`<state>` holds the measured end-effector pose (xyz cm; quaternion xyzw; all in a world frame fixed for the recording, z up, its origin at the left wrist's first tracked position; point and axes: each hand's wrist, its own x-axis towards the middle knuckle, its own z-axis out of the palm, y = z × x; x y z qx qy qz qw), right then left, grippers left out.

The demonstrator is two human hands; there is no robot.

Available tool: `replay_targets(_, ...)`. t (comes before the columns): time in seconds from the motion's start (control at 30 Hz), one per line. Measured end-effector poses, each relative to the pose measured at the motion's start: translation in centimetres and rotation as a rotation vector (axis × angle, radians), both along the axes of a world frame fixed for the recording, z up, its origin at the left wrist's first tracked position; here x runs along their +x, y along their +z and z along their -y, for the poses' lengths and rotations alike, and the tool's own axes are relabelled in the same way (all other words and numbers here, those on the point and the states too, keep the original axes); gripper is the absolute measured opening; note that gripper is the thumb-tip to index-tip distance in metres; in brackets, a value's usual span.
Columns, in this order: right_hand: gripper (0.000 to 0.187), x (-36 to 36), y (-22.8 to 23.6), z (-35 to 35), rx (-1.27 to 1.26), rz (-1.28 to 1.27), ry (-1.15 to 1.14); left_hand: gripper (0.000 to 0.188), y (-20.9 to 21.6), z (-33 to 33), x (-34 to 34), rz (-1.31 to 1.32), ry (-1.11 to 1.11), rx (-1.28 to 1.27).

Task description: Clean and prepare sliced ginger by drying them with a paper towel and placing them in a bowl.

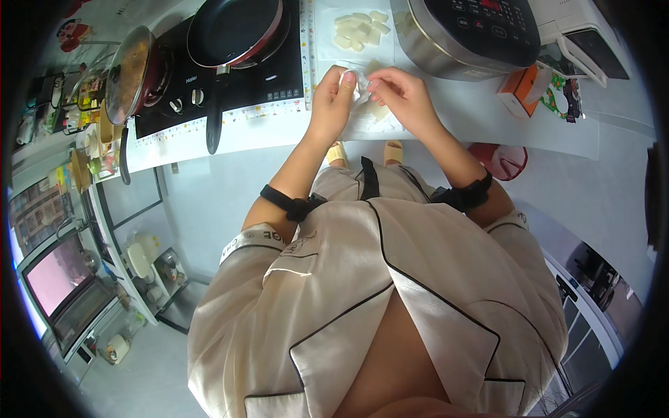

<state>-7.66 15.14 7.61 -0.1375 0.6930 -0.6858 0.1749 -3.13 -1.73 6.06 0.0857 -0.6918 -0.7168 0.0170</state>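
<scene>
Over the counter's front edge, my left hand [333,97] is closed on a crumpled piece of thin white paper or film [357,82], its thumb pressed on top. Just to the right, my right hand [404,97] has its fingers curled and thumb drawn in at the white piece's edge; whether it pinches something is too small to make out. Beneath both hands a white sheet [380,127] lies on the counter, with pale bits on it partly hidden by my fingers. Farther back, several pale, chunky food pieces [360,30] rest on another white sheet.
To the left, a black cooktop [240,90] carries a dark frying pan [233,31] and a lidded pan [130,76], handles jutting toward me. A rice cooker [446,42] stands at the right, near an orange box [519,90]. Below the counter sits a red bin [498,160].
</scene>
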Motion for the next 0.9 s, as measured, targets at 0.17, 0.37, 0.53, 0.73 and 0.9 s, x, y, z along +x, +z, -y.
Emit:
replay_targets(0.17, 0.017, 0.5, -0.7, 0.5, -0.091, 0.057, -0.023, 0.026, 0.8, -0.8, 0.1, 0.094, -0.001, 0.372)
replay_targets(0.37, 0.024, 0.0, -0.2, 0.1, 0.074, -0.103, -0.041, 0.024, 2.2, -0.3, 0.4, 0.266, -0.056, 0.556)
replay_targets(0.53, 0.030, -0.3, 0.6, 0.3, 0.165, -0.094, 0.040, 0.026, 1.3, 0.1, 0.1, 0.201, -0.101, 0.228)
replay_targets(0.73, 0.032, -0.5, -0.4, 1.2, -0.057, 0.275, 0.042, 0.029, 0.5, 0.2, -0.3, 0.062, 0.072, 0.048)
replay_targets(0.9, 0.028, -1.0, -0.8, 1.0, -0.194, 0.435, -0.009, 0.031, 2.0, 0.5, -0.9, 0.094, 0.308, 0.495)
